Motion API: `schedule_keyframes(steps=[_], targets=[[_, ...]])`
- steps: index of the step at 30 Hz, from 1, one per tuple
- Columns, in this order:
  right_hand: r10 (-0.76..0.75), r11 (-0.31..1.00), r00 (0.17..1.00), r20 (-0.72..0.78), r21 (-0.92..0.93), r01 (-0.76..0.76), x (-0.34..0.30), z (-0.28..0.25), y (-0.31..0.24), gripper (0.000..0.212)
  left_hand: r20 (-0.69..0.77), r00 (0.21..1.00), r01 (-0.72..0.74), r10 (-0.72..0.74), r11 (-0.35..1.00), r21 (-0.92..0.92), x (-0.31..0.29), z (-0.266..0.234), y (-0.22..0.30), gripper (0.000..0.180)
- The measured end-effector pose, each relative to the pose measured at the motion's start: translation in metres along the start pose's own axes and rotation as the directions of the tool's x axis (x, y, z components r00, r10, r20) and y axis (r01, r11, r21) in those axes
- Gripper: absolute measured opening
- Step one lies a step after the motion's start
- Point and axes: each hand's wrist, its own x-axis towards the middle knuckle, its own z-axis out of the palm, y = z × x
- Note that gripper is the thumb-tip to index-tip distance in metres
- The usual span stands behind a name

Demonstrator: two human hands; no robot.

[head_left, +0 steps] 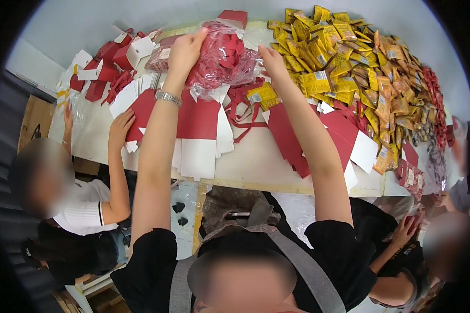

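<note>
A clear plastic bag [216, 78] full of red ribbons [230, 50] is held up over the far middle of the table. My left hand [185, 55], with a metal watch at its wrist, is closed on the bag's left side, thumb showing at the top. At the bag's right edge my right hand [273, 62] has its fingers closed on the crinkled plastic; the fingertips are partly hidden. Below the bag lie flat red and white box blanks [198, 117]. Loose red ribbon [240, 122] trails over the table beside a yellow packet [262, 95].
A tall heap of yellow packets [318, 52] and orange-brown packets [385, 99] fills the right side. More red box blanks [290, 135] lie under my right forearm. Folded red boxes [109, 60] stand at the far left. One co-worker's hand [122, 124] rests on blanks; another person works at right.
</note>
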Motion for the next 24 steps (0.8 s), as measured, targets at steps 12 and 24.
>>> schedule_keyframes(steps=[12,24], targets=[[0.214,0.964,0.922,0.323,0.08,-0.252,0.002,-0.013,-0.011,0.077,-0.096,0.982,-0.152,0.162,0.983,0.099,0.073,-0.006,0.006,0.042],[-0.22,0.868,0.932,0.286,-0.378,0.321,-0.015,0.006,-0.012,0.041,-0.152,0.863,-0.399,0.481,0.836,0.377,0.071,0.006,0.025,0.022]])
